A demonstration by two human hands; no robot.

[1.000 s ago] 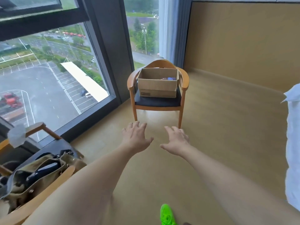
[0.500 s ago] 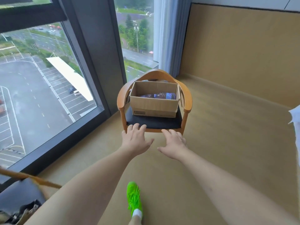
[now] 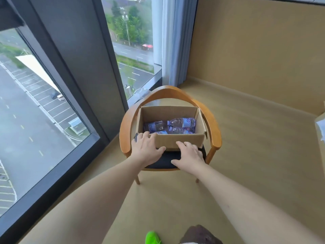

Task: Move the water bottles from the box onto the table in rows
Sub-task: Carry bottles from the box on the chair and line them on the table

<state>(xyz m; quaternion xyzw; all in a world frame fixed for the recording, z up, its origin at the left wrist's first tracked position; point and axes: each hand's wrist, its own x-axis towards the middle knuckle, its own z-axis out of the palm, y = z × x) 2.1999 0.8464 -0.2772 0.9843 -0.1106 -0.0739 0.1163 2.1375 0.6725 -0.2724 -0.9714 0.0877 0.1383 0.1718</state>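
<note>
An open cardboard box [image 3: 168, 112] stands on the dark seat of a wooden armchair [image 3: 215, 136]. Inside it lie several water bottles [image 3: 173, 126] with purple-blue labels, on their sides. My left hand [image 3: 146, 149] is stretched out with straight fingers at the box's near left corner, fingertips at its rim. My right hand [image 3: 190, 154] is spread flat just in front of the box's near wall, above the seat. Neither hand holds anything. No table is in view.
A floor-to-ceiling window with a dark frame [image 3: 77, 71] runs along the left. A grey curtain [image 3: 173, 41] hangs in the corner, beside a tan wall [image 3: 255, 50]. Tan floor surrounds the chair. A green shoe [image 3: 152, 237] shows at the bottom edge.
I have come closer to the chair, so the box and bottles fill more of the view. Both hands have reached forward from above the floor to the box's near side.
</note>
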